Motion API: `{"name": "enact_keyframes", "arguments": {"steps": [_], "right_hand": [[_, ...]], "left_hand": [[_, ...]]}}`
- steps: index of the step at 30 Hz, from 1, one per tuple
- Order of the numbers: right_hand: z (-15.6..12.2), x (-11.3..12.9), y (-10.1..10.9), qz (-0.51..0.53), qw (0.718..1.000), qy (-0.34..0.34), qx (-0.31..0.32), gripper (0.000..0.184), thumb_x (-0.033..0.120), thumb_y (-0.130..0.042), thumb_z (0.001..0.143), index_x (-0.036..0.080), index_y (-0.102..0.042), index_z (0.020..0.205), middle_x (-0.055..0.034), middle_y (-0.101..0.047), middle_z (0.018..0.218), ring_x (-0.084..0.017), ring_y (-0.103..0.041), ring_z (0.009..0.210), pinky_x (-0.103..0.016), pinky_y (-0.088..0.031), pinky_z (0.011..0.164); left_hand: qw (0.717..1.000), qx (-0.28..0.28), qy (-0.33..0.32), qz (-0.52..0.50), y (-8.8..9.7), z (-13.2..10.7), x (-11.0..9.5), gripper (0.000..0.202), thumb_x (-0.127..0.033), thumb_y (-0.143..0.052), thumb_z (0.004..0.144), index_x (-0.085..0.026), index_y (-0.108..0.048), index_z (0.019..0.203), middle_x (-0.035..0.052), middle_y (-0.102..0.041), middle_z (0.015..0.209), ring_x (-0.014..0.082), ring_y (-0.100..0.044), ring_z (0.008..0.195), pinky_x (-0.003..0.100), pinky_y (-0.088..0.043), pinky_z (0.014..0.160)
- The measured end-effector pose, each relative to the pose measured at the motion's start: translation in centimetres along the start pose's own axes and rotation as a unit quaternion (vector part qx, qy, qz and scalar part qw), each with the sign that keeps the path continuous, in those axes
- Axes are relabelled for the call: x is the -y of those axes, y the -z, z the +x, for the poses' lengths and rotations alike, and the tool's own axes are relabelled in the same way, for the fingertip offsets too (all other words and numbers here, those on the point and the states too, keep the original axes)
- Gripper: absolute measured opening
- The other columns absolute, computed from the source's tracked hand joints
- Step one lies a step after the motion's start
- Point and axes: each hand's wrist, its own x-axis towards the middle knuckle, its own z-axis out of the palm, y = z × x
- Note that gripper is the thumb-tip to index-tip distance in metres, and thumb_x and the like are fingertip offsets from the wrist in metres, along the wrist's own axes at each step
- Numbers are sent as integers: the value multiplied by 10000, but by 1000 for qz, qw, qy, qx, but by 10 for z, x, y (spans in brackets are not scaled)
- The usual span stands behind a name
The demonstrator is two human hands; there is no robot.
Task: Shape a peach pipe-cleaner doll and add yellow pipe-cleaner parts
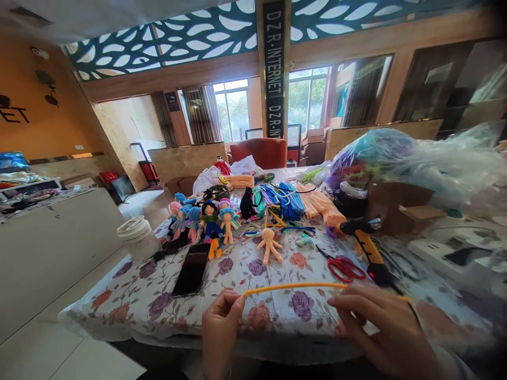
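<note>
A yellow-orange pipe cleaner (293, 285) stretches in a shallow arc above the front of the table. Its left end is pinched between the thumb and fingertips of my left hand (224, 319). My right hand (376, 316) is closed around it further along, and a short tail pokes out past the knuckles. Exactly how the right fingers grip it is partly hidden. Beyond the hands lies a peach doll body (270, 246) with a round head and thin limbs. Red-handled scissors (345, 268) rest near my right hand, beside a yellow and black glue gun (370, 250).
A black phone (192, 270) and a white-lidded jar (137, 237) are at left. Several small pipe-cleaner dolls (212, 219) crowd together behind. Bundles of blue pipe cleaners (291, 203) and peach pipe cleaners (319, 203) lie further back. Plastic bags (431, 158) and a cardboard box (396, 206) fill the right.
</note>
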Motion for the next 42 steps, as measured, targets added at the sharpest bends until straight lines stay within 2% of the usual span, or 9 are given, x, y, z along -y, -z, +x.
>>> {"name": "enact_keyframes", "arguments": {"steps": [6, 11, 19, 22, 24, 27, 29, 36, 42], "right_hand": [[-42, -65, -23, -148, 973, -128, 121, 183, 248, -502, 843, 208, -664, 917, -84, -690, 914, -218, -662, 786, -306, -500, 684], [-26, -105, -38, -207, 923, -224, 236, 229, 244, -451, 872, 149, -656, 829, -112, -640, 814, -239, -629, 745, -347, -469, 702], [0, -127, -52, -204, 867, -299, 343, 145, 170, -514, 784, 116, -592, 893, -140, -652, 854, -274, -639, 810, -321, -407, 650], [7, -123, -45, -127, 870, -348, 326, 209, 188, -546, 745, 132, -611, 936, -123, -671, 856, -266, -635, 837, -311, -413, 655], [9, -113, -42, 18, 870, -398, 292, 276, 221, -526, 755, 145, -603, 1010, -73, -669, 760, -214, -632, 722, -288, -426, 609], [13, -93, -45, 326, 788, -464, 240, 469, 336, -510, 773, 131, -506, 1196, -18, -633, 679, -150, -589, 547, -257, -423, 498], [17, -80, -50, 429, 727, -492, 213, 567, 377, -590, 722, 124, -494, 1220, -23, -639, 736, -127, -584, 559, -236, -399, 487], [47, -68, -71, 547, 631, -504, 221, 492, 455, -773, 558, 136, -591, 885, 74, -482, 590, -37, -437, 469, -183, -334, 467], [62, -86, -92, 548, 652, -472, 228, 524, 652, -622, 666, 160, -522, 812, 63, -480, 569, -70, -507, 440, -187, -361, 417]], "left_hand": [[992, -26, 99, -78, 6, 21, 11, 209, -330, -709, 600, -164, -592, 550, -50, -498, 490, 86, -402, 465, 198, -315, 450], [983, 6, 122, -138, -5, 31, 5, 217, -277, -702, 577, -161, -544, 483, -59, -440, 433, 67, -350, 431, 186, -293, 421], [970, 37, 171, -167, -30, 29, 0, 198, -273, -686, 565, -163, -538, 491, -57, -443, 441, 59, -341, 401, 184, -279, 372], [969, 43, 176, -165, -41, 33, -2, 212, -283, -683, 559, -170, -522, 481, -63, -427, 421, 53, -324, 382, 181, -260, 357], [969, 46, 178, -164, -48, 38, -2, 206, -287, -677, 565, -173, -524, 487, -65, -428, 419, 52, -329, 378, 180, -259, 356], [966, 52, 186, -170, -62, 49, 0, 200, -292, -665, 571, -173, -523, 494, -67, -435, 422, 53, -343, 375, 181, -267, 359], [963, 61, 190, -179, -72, 59, 1, 206, -291, -666, 566, -169, -516, 495, -68, -438, 423, 49, -343, 370, 179, -258, 356], [959, 108, 193, -179, -105, 102, -10, 199, -294, -690, 554, -160, -546, 523, -72, -436, 405, 46, -329, 346, 182, -219, 338], [958, 165, 171, -162, -126, 122, -13, 222, -285, -680, 582, -159, -536, 470, -63, -438, 365, 41, -337, 323, 183, -204, 341]]}}
